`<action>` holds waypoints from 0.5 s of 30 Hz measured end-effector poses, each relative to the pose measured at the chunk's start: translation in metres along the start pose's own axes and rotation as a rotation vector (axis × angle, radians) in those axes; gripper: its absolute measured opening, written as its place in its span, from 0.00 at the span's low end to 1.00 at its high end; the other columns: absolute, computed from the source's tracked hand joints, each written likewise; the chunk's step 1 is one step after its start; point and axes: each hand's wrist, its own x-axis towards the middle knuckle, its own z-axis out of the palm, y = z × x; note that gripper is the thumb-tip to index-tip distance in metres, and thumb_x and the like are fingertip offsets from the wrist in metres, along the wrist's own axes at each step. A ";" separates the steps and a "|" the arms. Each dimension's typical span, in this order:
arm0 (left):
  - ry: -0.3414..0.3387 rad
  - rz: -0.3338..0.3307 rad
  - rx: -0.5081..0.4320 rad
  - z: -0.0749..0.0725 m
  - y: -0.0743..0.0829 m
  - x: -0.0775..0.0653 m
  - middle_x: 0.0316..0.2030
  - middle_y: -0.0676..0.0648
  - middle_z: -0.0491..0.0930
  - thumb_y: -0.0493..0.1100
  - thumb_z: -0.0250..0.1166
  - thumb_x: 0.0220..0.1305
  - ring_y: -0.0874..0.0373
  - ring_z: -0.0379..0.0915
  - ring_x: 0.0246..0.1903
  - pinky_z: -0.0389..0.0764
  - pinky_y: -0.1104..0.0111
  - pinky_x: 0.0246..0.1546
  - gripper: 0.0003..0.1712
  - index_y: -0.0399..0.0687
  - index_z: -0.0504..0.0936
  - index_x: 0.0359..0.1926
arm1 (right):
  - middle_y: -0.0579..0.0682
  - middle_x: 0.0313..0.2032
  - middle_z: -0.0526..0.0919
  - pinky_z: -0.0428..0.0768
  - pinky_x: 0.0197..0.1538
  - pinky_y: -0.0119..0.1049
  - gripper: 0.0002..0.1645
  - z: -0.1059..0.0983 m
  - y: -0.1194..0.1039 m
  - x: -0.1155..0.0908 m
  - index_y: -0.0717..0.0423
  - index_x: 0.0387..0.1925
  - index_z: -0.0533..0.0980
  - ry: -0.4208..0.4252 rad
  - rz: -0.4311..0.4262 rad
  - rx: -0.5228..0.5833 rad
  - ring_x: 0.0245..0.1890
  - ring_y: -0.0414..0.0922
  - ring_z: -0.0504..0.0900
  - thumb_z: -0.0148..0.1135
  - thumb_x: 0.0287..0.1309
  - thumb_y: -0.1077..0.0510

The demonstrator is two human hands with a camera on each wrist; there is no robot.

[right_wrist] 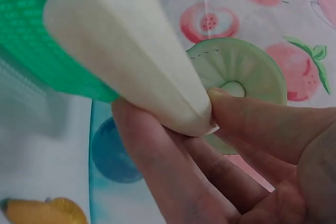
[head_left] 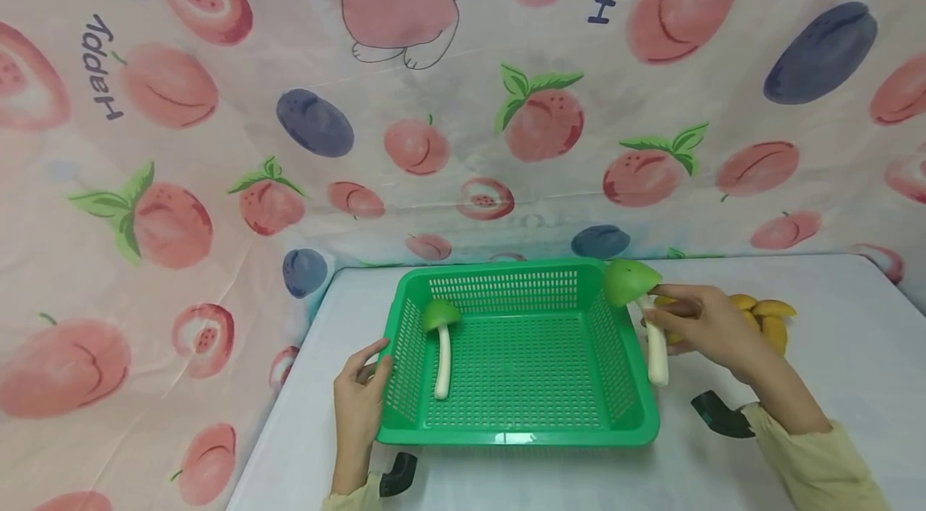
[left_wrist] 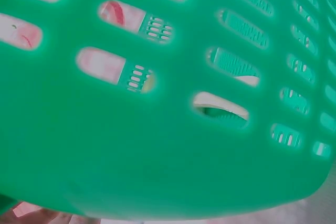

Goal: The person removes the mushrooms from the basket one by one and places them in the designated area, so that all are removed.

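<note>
My right hand (head_left: 712, 326) pinches a toy mushroom with a green cap (head_left: 629, 281) and a white stem (head_left: 657, 354), held over the right rim of the green basket (head_left: 521, 437). Close up in the right wrist view, thumb and fingers grip the pale stem (right_wrist: 131, 51) near the cap's ribbed underside (right_wrist: 257, 72). A second green-capped mushroom (head_left: 444, 358) lies inside the basket by its left wall. At that side, my left hand (head_left: 358, 398) holds the basket's rim. Basket wall (left_wrist: 131, 150) fills most of the left wrist view, hiding most of that hand.
Several yellow bananas (head_left: 774, 326) lie on the white table (head_left: 854, 382) right of the basket, partly behind my right hand. A fruit-printed cloth (head_left: 463, 101) hangs along the back and left. Dark curved pieces (head_left: 399, 475) sit at both wrists.
</note>
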 end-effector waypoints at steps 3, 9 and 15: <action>0.000 0.005 -0.003 0.000 0.000 0.000 0.56 0.41 0.76 0.41 0.65 0.69 0.59 0.83 0.42 0.80 0.74 0.34 0.17 0.43 0.83 0.56 | 0.73 0.56 0.77 0.86 0.38 0.41 0.41 -0.003 0.005 -0.003 0.76 0.70 0.56 0.014 0.004 -0.013 0.45 0.49 0.86 0.58 0.71 0.52; -0.010 0.012 -0.016 0.000 0.001 -0.002 0.58 0.40 0.75 0.41 0.65 0.69 0.61 0.82 0.43 0.79 0.74 0.34 0.19 0.42 0.81 0.58 | 0.72 0.52 0.80 0.86 0.36 0.42 0.37 -0.008 0.019 -0.009 0.76 0.67 0.61 0.038 0.008 -0.044 0.43 0.43 0.86 0.59 0.70 0.54; -0.012 0.011 -0.022 0.000 0.002 -0.002 0.59 0.40 0.75 0.41 0.65 0.69 0.64 0.81 0.42 0.79 0.74 0.34 0.18 0.42 0.82 0.58 | 0.71 0.52 0.80 0.86 0.36 0.43 0.34 -0.014 0.032 -0.014 0.77 0.66 0.63 0.044 0.016 -0.039 0.41 0.35 0.85 0.59 0.70 0.56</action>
